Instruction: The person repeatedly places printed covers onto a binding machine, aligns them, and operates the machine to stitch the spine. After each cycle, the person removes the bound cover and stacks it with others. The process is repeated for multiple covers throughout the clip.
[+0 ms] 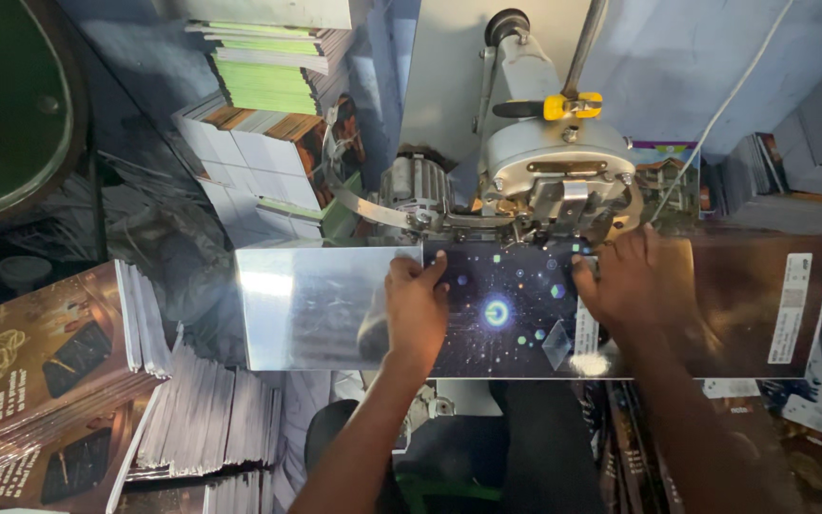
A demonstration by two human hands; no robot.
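The main risk lies at the top centre of the frame, where the grey stitching machine (549, 176) hangs its head just above the far edge of the dark, star-patterned booklet (506, 309). The fingertips of the right hand (625, 286) reach almost to the head's underside; if they creep further in while the machine fires, they could be caught. A second risk is skew: the booklet rests on a shiny metal worktop (311, 305), and uneven pressure from either side could let it slide, so the stitch lands off line.

The booklet lies in the middle of the frame, between the two hands and under both. The left hand (416, 309) lies flat on its left edge, fingers spread and pointing up the frame, gripping nothing. The right hand presses palm-down on its right part, fingers also extended and not closed around anything. Stacks of printed booklets (59, 362) sit at lower left, well apart.
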